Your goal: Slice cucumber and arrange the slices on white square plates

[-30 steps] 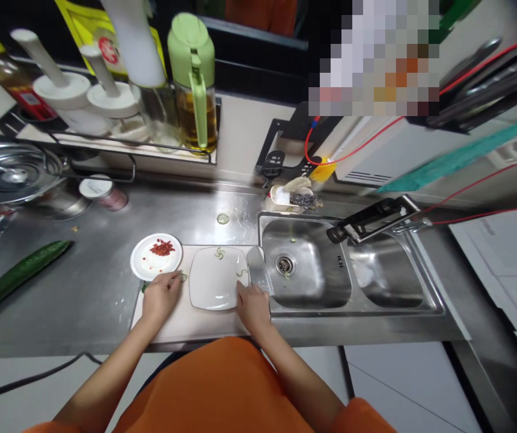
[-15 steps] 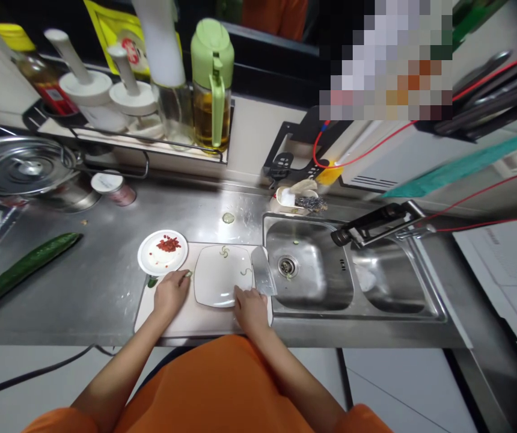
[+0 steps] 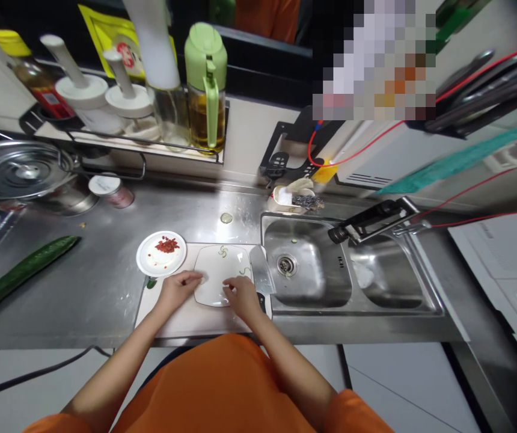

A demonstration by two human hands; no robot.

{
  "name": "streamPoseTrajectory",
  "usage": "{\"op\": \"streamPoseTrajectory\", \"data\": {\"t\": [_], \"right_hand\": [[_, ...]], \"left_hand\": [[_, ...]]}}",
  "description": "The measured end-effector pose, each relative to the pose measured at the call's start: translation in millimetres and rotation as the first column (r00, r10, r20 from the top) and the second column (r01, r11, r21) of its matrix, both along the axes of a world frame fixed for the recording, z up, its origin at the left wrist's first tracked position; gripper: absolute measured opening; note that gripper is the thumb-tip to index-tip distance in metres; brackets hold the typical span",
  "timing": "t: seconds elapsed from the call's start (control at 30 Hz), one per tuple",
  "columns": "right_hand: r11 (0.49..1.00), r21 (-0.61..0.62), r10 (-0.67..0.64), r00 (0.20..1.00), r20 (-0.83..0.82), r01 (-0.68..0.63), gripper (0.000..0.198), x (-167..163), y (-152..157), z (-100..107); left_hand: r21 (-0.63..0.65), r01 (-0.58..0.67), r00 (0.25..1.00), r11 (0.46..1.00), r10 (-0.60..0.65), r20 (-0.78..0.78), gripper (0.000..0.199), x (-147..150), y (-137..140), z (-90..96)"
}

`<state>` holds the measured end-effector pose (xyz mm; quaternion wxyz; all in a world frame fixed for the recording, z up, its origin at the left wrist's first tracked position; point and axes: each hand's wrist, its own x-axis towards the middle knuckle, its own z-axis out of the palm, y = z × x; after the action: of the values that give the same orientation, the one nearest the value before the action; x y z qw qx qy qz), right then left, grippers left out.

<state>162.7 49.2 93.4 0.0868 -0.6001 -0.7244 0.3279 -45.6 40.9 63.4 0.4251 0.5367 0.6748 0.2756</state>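
Observation:
My left hand (image 3: 178, 291) is closed in a pinch at the left edge of a square white plate (image 3: 217, 278). A small pale cucumber slice (image 3: 203, 279) shows at its fingertips. Over the plate's lower right part, the fingers of my right hand (image 3: 243, 296) are drawn together; whatever they hold, if anything, is too small to make out. The plate lies on a pale cutting board (image 3: 181, 322). At the board's right side rests a cleaver (image 3: 262, 270), its dark handle beside my right hand. A dark green cucumber end (image 3: 151, 282) lies by my left hand.
A small white plate (image 3: 143, 255) with chopped red bits overlaps the board's upper left. A whole cucumber (image 3: 24, 273) lies far left. The double sink (image 3: 306, 300) is on the right. Behind stand a lidded pot (image 3: 71, 201), a jar (image 3: 118, 193) and an oil bottle (image 3: 207, 96).
My left hand has moved right to the plate's edge with the cucumber slice. My right hand has left the plate's lower right edge and come inward above it, uncovering the cleaver's handle.

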Motion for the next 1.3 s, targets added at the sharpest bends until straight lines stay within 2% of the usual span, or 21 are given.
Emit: {"op": "streamPoseTrajectory", "data": {"t": [0.07,0.2,0.37,0.47,0.53,0.63,0.7,0.8,0.9,1.0,1.07,1.13,1.23,1.3], "right_hand": [[0.999,-0.014,-0.052,0.994,-0.091,0.051,0.017,-2,7,1],[0.985,-0.103,-0.158,0.962,-0.224,0.138,0.014,2,15,0],[0.966,-0.169,-0.236,0.937,-0.259,0.197,0.011,16,14,-3],[0.950,-0.200,-0.295,0.901,-0.318,0.240,0.011,25,13,-6],[0.937,-0.232,-0.336,0.862,-0.379,0.262,0.012,31,11,-8],[0.922,-0.280,-0.374,0.807,-0.458,0.269,0.014,39,8,-9],[0.922,-0.282,-0.375,0.788,-0.489,0.264,0.015,44,5,-7],[0.937,-0.244,-0.341,0.802,-0.490,0.250,0.017,50,1,-4],[0.942,-0.220,-0.331,0.822,-0.464,0.255,0.018,54,-2,-5],[0.933,-0.221,-0.356,0.822,-0.444,0.284,0.017,56,-3,-10],[0.923,-0.226,-0.382,0.822,-0.422,0.313,0.018,57,-2,-14],[0.911,-0.226,-0.409,0.828,-0.383,0.345,0.019,57,-1,-19],[0.898,-0.207,-0.435,0.853,-0.288,0.388,0.019,56,4,-27],[0.894,-0.184,-0.442,0.871,-0.217,0.408,0.018,55,9,-31]], "left_hand": [[-0.021,0.093,0.993,0.995,-0.091,0.081,0.032,11,7,7.6],[-0.057,0.227,0.968,0.972,-0.218,0.127,0.029,35,19,21.5],[-0.063,0.311,0.933,0.948,-0.293,0.207,0.028,52,30,22.2],[-0.140,0.236,0.948,0.961,-0.196,0.251,0.030,59,33,15.9],[-0.270,0.180,0.945,0.946,-0.089,0.316,0.032,65,33,12.2],[-0.517,0.185,0.901,0.836,0.065,0.428,0.041,76,31,9.3],[-0.626,0.209,0.856,0.751,0.170,0.489,0.040,83,30,8.5],[-0.699,0.230,0.788,0.677,0.293,0.542,0.032,90,30,7.3],[-0.709,0.273,0.735,0.651,0.334,0.590,0.026,94,32,4.4],[-0.685,0.258,0.718,0.681,0.339,0.608,0.028,96,34,-0.3],[-0.653,0.203,0.752,0.729,0.311,0.581,0.032,98,36,-4.2],[-0.590,0.157,0.807,0.792,0.242,0.539,0.033,101,39,-8.2],[-0.429,0.133,0.885,0.894,0.088,0.458,0.028,105,43,-13.8],[-0.320,0.128,0.926,0.939,0.003,0.377,0.024,107,46,-16.9]]}}
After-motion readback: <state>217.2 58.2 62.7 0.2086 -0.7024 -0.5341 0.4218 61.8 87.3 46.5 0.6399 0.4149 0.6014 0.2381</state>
